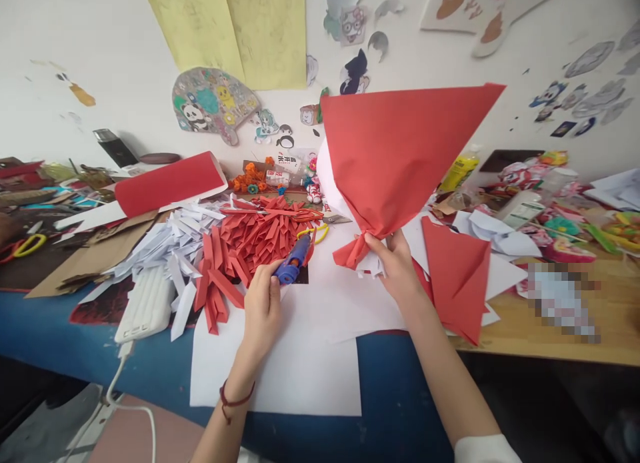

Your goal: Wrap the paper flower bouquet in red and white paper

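Left hand [263, 309] lower centre, grip closed on blue glue gun [294, 261], nozzle clear of tabletop [400, 409]. Right hand [397, 266] pinches red paper cone [400, 149] at its gathered base, keeping it upright.

Wall [115, 43]: white, lit evenly, stuck with cut-outs and stickers.
Yellow paper sheets [240, 29]: two, hanging at the top, left of centre.
Panda cut-out [213, 103]: fan-shaped, colourful, just below the yellow sheets.
Counter [390, 409]: blue-covered on the left and centre, running along the wall.
Wooden top [560, 346]: bare pale wood on the right.
Floor [150, 436]: pinkish patch below the blue edge, dark shadow beside it.
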Demonstrator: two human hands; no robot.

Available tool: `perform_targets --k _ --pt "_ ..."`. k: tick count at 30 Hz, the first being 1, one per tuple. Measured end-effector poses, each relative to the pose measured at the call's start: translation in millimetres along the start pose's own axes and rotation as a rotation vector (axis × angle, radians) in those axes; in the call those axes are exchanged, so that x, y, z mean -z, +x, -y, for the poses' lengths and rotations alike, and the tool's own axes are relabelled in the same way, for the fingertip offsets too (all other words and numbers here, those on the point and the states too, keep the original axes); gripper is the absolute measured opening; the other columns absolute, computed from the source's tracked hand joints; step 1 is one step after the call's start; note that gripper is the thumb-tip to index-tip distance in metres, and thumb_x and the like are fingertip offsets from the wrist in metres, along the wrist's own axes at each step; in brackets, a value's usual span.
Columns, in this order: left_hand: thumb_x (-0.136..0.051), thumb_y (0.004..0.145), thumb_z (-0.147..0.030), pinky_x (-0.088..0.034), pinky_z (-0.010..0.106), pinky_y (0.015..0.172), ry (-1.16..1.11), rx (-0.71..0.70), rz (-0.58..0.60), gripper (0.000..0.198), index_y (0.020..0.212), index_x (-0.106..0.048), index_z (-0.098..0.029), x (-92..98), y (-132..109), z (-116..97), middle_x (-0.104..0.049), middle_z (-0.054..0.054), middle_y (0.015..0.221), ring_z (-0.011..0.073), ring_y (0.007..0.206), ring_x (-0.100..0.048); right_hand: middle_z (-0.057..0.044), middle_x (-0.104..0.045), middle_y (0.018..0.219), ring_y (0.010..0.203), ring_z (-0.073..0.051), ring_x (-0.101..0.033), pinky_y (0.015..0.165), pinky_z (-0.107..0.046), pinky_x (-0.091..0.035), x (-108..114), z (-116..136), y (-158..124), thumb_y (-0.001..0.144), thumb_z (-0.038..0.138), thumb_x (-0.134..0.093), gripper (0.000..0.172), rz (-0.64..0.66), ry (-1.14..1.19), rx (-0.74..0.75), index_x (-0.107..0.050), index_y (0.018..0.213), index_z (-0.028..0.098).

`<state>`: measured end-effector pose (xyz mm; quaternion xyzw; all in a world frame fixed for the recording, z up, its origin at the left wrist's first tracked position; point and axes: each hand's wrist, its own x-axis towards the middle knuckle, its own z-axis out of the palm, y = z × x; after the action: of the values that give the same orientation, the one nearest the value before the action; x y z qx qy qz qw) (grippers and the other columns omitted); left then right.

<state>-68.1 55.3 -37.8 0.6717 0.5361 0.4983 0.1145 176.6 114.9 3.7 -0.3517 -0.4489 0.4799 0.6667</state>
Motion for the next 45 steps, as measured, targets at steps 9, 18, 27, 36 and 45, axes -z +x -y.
perform_targets --k 9,18,27,36,45 --pt "-0.031 0.105 -0.033 -0.044 0.033 0.084 0.08 -0.017 -0.099 0.035 0.124 -0.057 -0.018 -12.2 1.1 6.8 -0.062 0.009 0.106 0.0214 0.098 -0.059 -0.009 -0.057 0.139 0.129 -0.024 -0.056 0.109 -0.045 -0.047 -3.5 -13.8 31.0 0.08 0.03 -0.076 0.06 -0.046 -0.167 0.21 -0.048 0.133 0.027" --pt "-0.032 0.104 -0.034 -0.044 0.035 0.089 0.092 -0.028 -0.118 0.036 0.127 -0.056 -0.02 -12.8 -1.8 8.5 -0.062 0.01 0.11 0.0229 0.102 -0.059 -0.012 -0.059 0.138 0.124 -0.024 -0.059 0.108 -0.042 -0.047 -15.2 -33.4 46.8 0.082 0.025 -0.071 0.065 -0.072 -0.329 0.404 -0.045 0.141 0.024" --pt "-0.036 0.103 -0.037 -0.045 0.034 0.09 0.041 0.027 -0.145 0.035 0.126 -0.056 -0.02 -12.5 -4.2 6.2 -0.063 0.009 0.112 0.0223 0.103 -0.061 -0.013 -0.062 0.131 0.116 -0.026 -0.062 0.107 -0.045 -0.046 -6.8 -43.8 46.1 0.081 0.024 -0.068 0.064 -0.206 -0.508 0.479 -0.045 0.141 0.022" --pt "-0.039 0.102 -0.037 -0.045 0.036 0.09 0.022 0.027 -0.155 0.032 0.124 -0.056 -0.02 -12.5 -5.9 7.4 -0.064 0.01 0.113 0.0226 0.103 -0.061 -0.017 -0.06 0.131 0.126 -0.028 -0.059 0.109 -0.046 -0.044 -1.4 -45.7 45.6 0.084 0.027 -0.066 0.061 -0.291 -0.508 0.531 -0.041 0.139 0.021" --pt "-0.04 0.102 -0.035 -0.044 0.037 0.094 0.015 0.034 -0.132 0.031 0.126 -0.055 -0.021 -10.4 -7.1 6.5 -0.063 0.01 0.116 0.0225 0.107 -0.06 -0.02 -0.06 0.131 0.127 -0.03 -0.059 0.11 -0.051 -0.043 10.9 -52.4 52.8 0.081 0.033 -0.073 0.075 -0.409 -0.473 0.592 -0.033 0.143 0.018"
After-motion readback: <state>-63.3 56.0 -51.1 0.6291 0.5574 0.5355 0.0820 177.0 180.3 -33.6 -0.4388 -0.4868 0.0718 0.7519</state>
